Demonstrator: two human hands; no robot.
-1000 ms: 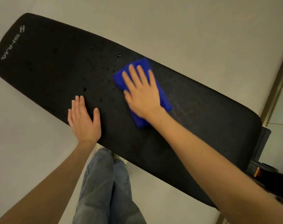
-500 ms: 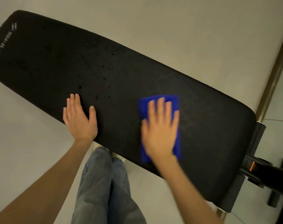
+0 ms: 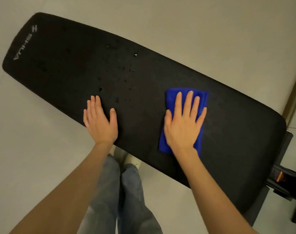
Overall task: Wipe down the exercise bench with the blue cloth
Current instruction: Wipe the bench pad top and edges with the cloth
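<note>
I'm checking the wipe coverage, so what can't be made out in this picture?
Head view only:
- Bench pad under the cloth and both palms: hidden, so wet or dry cannot be told.
- Middle of the cloth: covered by the right hand.
- Bench frame: cut off by the right edge.
- Pad under the left hand: hidden.

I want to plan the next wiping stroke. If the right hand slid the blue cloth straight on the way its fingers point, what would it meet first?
Only bare pad of the exercise bench, then its far edge; the right hand on the blue cloth would likely miss the droplets, off to its left.
</note>
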